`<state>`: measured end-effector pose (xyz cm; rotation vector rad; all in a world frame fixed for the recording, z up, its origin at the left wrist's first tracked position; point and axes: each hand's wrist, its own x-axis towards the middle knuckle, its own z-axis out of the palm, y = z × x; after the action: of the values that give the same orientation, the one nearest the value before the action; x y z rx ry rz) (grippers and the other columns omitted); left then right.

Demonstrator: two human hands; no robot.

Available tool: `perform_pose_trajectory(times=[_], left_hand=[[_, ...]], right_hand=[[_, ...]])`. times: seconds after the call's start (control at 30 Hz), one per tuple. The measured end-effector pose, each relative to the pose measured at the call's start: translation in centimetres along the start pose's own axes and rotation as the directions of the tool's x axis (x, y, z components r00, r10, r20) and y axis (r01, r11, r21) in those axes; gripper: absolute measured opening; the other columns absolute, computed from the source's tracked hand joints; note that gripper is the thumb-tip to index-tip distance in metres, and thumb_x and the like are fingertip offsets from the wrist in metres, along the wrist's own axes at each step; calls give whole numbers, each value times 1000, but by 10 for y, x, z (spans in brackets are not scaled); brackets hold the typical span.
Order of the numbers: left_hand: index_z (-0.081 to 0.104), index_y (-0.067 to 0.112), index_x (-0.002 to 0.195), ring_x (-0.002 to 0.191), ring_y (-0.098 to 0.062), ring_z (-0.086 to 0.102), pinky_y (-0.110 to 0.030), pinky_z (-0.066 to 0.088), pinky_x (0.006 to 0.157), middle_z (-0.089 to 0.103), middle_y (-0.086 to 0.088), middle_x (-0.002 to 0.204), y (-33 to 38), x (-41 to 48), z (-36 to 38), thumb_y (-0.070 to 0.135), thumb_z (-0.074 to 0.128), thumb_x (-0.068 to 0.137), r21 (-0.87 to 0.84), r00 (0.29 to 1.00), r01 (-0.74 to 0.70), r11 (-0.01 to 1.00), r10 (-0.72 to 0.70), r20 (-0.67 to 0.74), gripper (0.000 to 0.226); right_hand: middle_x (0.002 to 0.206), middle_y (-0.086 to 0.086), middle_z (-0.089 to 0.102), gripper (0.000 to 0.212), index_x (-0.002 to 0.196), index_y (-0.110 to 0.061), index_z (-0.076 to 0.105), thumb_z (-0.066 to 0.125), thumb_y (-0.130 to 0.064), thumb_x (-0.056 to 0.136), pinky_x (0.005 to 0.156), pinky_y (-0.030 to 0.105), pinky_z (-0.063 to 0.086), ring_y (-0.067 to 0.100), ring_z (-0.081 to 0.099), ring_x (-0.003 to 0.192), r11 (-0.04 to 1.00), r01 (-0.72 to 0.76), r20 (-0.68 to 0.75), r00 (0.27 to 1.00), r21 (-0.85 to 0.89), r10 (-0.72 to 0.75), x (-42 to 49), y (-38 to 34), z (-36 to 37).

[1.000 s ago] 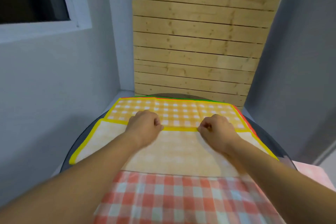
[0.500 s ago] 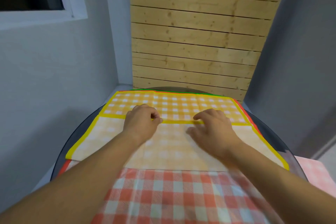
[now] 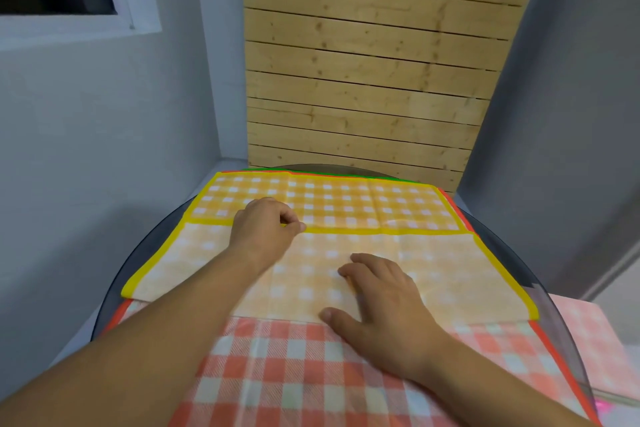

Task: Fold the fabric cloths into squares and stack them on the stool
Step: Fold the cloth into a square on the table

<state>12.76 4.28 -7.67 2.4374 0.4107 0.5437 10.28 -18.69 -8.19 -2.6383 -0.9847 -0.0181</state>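
The top cloth [image 3: 346, 204] lies on another cloth [image 3: 294, 374] spread over the table [image 3: 149, 246]; the left hand [image 3: 263, 229] sits on it behind the right hand [image 3: 384, 302].

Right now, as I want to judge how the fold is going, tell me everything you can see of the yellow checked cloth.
The yellow checked cloth is thin orange-yellow gingham with a bright yellow hem. It lies flat on a red checked cloth over the dark round table. Its near part is folded away over itself, showing the paler reverse; that hem runs across, short of the far edge. The left hand pinches this hem; the right hand rests flat on the pale flap.
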Motion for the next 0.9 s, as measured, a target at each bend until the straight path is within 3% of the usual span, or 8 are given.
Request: perform_pose_trajectory(times=[0.13,0.2,0.3,0.37,0.43,0.6,0.73,0.9], left_hand=[[72,24,73,87,-16,65,-33,52,79,64,14,75,1,2,-1,38,78,84,35,999,14,999,-16,38,18],[71,28,89,93,-18,66,-33,53,79,68,12,86,7,1,-8,44,75,84,29,995,24,999,-27,100,17],[60,27,128,122,-18,55,-35,43,103,61,8,128,22,-16,-22,44,64,93,196,971,-148,969,105,213,39],[56,24,135,131,-19,47,-33,34,111,56,4,138,33,-41,-30,39,56,98,248,947,-285,926,231,225,40],[52,24,139,140,-18,38,-33,24,117,51,3,144,34,-72,-30,38,49,100,255,930,-324,911,257,263,41],[30,22,154,155,-19,-1,-40,-4,125,15,-2,167,23,-121,-26,45,29,105,361,918,-248,899,99,384,54],[14,31,160,154,-18,-16,-45,-12,123,-4,3,169,14,-122,-31,55,24,103,395,920,-159,905,-10,393,62],[0,38,159,151,-19,-25,-47,-19,121,-15,0,167,-13,-126,-55,47,15,106,457,913,-91,885,-109,392,56]], right_hand=[[151,-15,27,84,140,-37,38,23,-81,70,115,30,15,9,17,141,1000,-8,8,1000,-17,8,1,-1,1],[151,-15,26,84,140,-37,37,22,-81,70,115,31,15,10,17,141,1000,-12,20,1000,-18,12,2,0,1],[150,-14,28,85,139,-37,38,21,-82,68,114,32,17,11,18,141,1000,-14,18,1000,-22,15,3,1,2],[150,-13,29,85,138,-37,39,21,-82,68,114,32,18,12,20,141,1000,-16,13,1000,-27,16,3,1,2],[150,-11,30,87,138,-36,41,22,-81,67,113,33,19,13,22,141,999,-23,9,1000,-23,24,3,1,3],[151,-11,31,91,140,-35,40,18,-82,65,113,34,20,14,23,141,998,-32,9,999,-58,32,2,-1,2],[150,-11,32,90,139,-36,41,19,-82,65,113,36,21,16,24,141,997,-46,16,999,-66,47,2,-2,2],[150,-11,34,92,139,-36,42,19,-84,64,113,38,23,17,26,141,997,-51,20,998,-60,53,1,-4,0]])
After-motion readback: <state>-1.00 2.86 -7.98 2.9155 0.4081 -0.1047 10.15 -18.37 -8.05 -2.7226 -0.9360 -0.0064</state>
